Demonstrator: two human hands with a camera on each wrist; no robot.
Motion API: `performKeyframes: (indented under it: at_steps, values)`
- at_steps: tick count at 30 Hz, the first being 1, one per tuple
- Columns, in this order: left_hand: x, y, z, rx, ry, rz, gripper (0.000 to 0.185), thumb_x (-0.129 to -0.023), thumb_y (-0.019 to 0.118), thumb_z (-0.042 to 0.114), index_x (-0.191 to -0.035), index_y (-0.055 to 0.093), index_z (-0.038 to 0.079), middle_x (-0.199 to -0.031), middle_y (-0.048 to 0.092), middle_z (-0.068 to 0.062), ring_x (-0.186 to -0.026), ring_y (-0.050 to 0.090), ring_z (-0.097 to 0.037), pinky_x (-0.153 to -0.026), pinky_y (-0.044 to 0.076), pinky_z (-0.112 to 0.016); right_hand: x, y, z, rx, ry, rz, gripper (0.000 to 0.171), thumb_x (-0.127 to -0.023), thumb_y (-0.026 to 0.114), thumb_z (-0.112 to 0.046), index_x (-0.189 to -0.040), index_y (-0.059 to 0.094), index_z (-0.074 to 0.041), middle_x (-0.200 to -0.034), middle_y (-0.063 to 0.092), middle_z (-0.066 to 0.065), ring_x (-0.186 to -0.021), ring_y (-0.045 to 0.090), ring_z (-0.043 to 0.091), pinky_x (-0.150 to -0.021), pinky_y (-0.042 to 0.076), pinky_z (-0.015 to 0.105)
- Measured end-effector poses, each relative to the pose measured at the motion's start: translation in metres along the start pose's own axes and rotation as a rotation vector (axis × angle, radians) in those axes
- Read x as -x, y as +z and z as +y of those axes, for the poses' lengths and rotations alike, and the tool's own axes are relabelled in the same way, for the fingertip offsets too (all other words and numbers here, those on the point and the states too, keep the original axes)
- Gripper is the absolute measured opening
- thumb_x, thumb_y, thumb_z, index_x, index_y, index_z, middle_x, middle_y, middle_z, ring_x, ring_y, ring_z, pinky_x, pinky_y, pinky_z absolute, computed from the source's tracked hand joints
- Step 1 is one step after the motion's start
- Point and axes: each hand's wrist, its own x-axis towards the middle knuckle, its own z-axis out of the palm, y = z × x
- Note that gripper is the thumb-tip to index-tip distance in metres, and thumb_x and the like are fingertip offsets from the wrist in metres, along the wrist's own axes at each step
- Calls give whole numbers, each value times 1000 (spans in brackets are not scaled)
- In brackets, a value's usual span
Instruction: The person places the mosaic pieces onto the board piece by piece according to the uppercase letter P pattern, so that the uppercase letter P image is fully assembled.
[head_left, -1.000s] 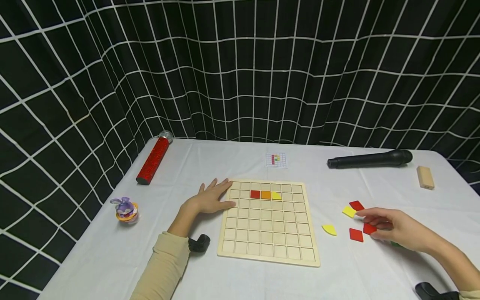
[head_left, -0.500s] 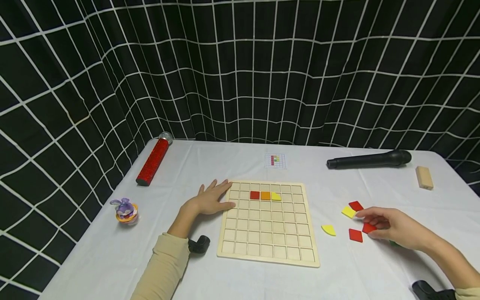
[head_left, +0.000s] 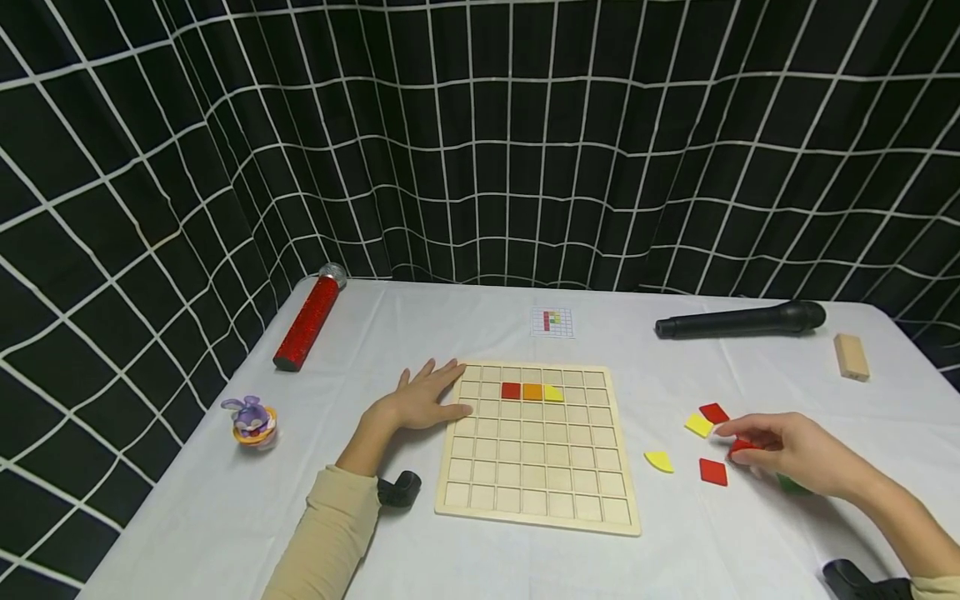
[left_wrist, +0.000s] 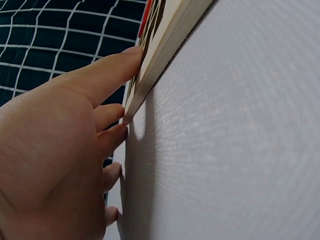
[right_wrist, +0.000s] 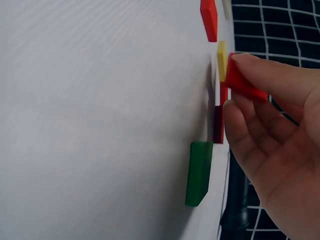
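Observation:
My left hand rests spread at the upper left edge of a wooden grid board, thumb and fingertips touching its rim. A red tile, an orange tile and a yellow quarter-round tile lie side by side in one row of the board. To the right, my right hand pinches a red square tile between thumb and fingers, raised off the cloth. Around it lie a yellow tile, two more red tiles, one nearer the board, and a green tile partly beneath the hand.
A yellow quarter-round tile lies right of the board. Behind the board is a small printed grid card. A black microphone and wooden block sit back right; a red microphone and purple figurine stand left.
The right hand has lifted the red square tile slightly off the cloth, and more of the green tile shows beneath. My left hand has stayed on the board's edge.

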Motion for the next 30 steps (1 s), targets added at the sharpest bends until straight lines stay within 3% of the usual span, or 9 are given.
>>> performKeyframes:
  at_steps: [10, 18, 23, 30]
  values:
    - [0, -1, 1, 6, 3, 0, 75, -92, 55, 49, -151, 28, 11, -156, 21, -6, -143, 6, -32, -110, -2, -59, -6, 1, -20, -65, 90, 141, 37, -82, 76, -19, -113, 68, 1, -94, 71, 7, -78, 65, 12, -62, 52, 22]
    - [0, 0, 0, 9, -5, 0, 75, -92, 55, 49, -151, 28, 12, -156, 21, -6, -144, 6, -32, -110, -1, -59, -15, 6, -34, -229, 50, 228, 41, -84, 75, -23, -113, 66, 4, -92, 72, 10, -77, 68, 14, -63, 56, 27]
    - [-1, 1, -1, 11, 0, -2, 75, -92, 55, 49, -151, 28, 12, -156, 21, -6, -144, 6, -32, -110, -2, -58, -21, 13, -39, -311, 72, 204, 42, -87, 72, -19, -117, 61, 8, -99, 70, 15, -83, 69, 13, -69, 55, 23]
    - [-2, 1, -3, -3, 3, -3, 74, -92, 54, 50, -152, 27, 14, -157, 20, -5, -144, 6, -31, -111, -2, -58, -29, 22, -50, -399, 127, 171, 52, -85, 73, -27, -121, 59, 8, -105, 69, 17, -87, 69, 14, -73, 55, 23]
